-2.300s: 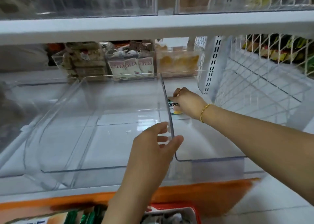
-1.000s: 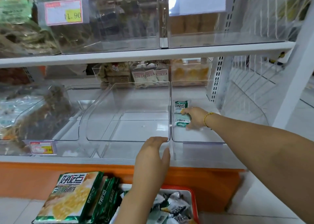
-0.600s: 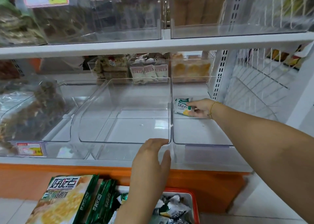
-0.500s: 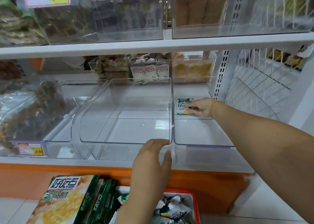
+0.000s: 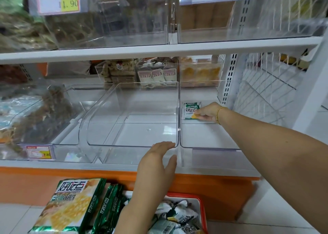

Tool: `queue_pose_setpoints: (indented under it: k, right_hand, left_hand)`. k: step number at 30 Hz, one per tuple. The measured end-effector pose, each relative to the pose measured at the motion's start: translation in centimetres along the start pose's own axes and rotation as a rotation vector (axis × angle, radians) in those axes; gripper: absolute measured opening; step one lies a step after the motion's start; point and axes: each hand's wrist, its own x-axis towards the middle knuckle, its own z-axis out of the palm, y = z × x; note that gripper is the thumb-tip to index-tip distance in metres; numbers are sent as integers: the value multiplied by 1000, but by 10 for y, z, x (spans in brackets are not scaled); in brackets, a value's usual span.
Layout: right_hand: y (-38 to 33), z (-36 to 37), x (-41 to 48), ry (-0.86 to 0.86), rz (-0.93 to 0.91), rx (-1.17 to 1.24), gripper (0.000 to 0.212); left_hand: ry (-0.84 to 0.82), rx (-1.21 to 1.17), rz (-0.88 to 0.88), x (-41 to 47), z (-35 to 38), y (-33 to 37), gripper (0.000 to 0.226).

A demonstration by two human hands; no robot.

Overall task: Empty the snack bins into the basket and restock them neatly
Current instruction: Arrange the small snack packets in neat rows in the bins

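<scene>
My right hand [image 5: 206,112] pinches a small green and white snack pack [image 5: 191,110] by its lower corner. The pack is at 9 o'clock from my hand, far back in the right clear bin [image 5: 209,137], close to the wall it shares with the next bin. A gold bead bracelet [image 5: 220,114] is on that wrist.

My left hand [image 5: 157,164] is flat with straight fingers and holds nothing. Its fingertips touch the front rim of the middle clear bin [image 5: 131,132], right by the corner where the two bins meet.

At 9 o'clock from the middle bin, another bin [image 5: 53,120] holds brown snacks.

At 6 o'clock from my left hand, the red basket [image 5: 184,195] is on the floor with many small packs [image 5: 177,216] in it. Big green and yellow bags [image 5: 69,207] are at 9 o'clock from the basket.
</scene>
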Motion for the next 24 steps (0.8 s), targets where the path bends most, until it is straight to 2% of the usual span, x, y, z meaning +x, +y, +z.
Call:
queue_pose_setpoints:
  k: [6,10,12,14,16,20,22,24]
  right_hand:
    - [-8,-16,-26,-46,-50,-102,15]
    - [-20,-19,-71,-26,-261,-237,26]
    - [-23,-15,-119,-111,-443,-352,32]
    - [-16,-14,-169,-236,-587,-433,34]
    - [1,-15,-209,-364,-642,-513,32]
    - [51,1,-244,-614,-542,-796,22]
    - [85,14,-243,-653,-467,-976,24]
    - [126,25,-233,-645,-365,-1094,34]
  left_hand:
    - [-6,-45,-57,-5,-5,14,35]
    - [72,-128,-84,-21,-14,21,19]
    - [103,-196,-137,-36,-17,17,4]
    - [115,-234,-199,-55,-18,6,20]
    - [107,-219,-267,-76,-14,-8,26]
    - [32,-145,-400,-110,3,-38,17]
    - [-62,-128,-418,-122,14,-49,11]
    - [-174,-50,-428,-134,26,-57,21]
